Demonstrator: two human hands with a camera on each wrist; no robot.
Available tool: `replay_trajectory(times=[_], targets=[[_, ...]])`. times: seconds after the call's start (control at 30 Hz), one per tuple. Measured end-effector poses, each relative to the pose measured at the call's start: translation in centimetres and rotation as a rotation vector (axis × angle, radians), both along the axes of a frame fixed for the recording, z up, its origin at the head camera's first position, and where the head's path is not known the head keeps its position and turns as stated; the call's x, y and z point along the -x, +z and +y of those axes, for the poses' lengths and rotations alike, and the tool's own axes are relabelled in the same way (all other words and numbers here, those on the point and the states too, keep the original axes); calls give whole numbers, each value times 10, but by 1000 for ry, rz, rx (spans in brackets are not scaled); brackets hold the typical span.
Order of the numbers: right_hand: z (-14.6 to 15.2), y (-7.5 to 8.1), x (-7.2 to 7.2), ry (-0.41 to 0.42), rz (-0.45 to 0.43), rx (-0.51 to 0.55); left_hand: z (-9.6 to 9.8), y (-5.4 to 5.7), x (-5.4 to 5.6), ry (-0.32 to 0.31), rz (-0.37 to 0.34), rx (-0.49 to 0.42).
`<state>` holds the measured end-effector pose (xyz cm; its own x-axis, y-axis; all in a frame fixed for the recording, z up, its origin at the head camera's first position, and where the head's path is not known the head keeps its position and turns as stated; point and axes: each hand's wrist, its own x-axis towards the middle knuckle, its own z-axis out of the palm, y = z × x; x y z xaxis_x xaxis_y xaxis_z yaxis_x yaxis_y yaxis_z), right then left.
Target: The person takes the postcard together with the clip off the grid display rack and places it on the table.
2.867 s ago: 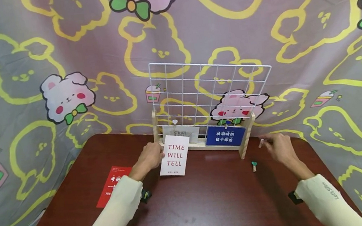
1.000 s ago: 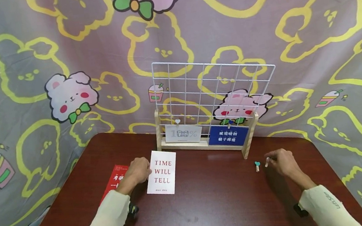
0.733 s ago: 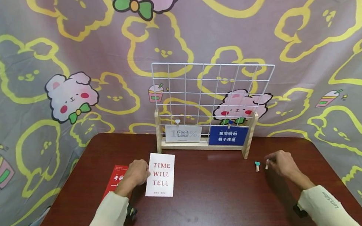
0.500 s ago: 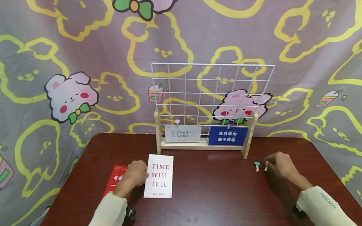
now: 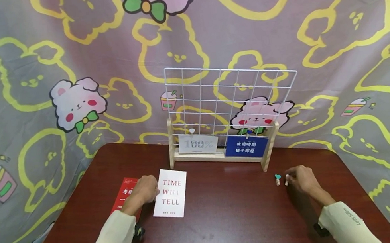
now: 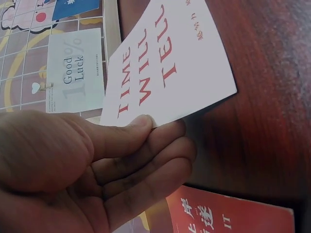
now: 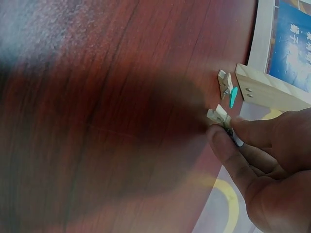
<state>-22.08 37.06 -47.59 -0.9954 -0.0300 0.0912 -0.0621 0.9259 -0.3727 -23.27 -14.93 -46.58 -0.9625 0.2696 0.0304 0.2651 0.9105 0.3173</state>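
White card [image 5: 170, 193] | rectangular | red "TIME WILL TELL" | small print below

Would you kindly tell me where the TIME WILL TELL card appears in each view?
Head: the TIME WILL TELL card is below and left of centre.
Left wrist: upper middle, cut off by the top edge.
Right wrist: not in it.
Shared landmark, in all three views: the blue card.

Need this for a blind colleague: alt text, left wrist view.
A left hand pinches a white TIME WILL TELL card. At upper left, a Good Luck card is clipped to a wire grid; a red card shows bottom right.
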Motion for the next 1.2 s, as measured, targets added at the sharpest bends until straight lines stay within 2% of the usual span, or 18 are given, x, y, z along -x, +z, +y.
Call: replay_trajectory(times=[0.33, 0.6, 0.8, 1.2], targets=[[0, -5, 1, 31, 85, -19, -1, -2, -3, 31, -44, 10], [-1, -7, 1, 35, 91, -38, -3, -5, -5, 69, -106, -4], [1, -10, 1, 38, 115, -38, -6, -3, -5, 85, -146, -14], [2, -9, -1, 62, 138, -54, -9, 0, -8, 100, -168, 36]])
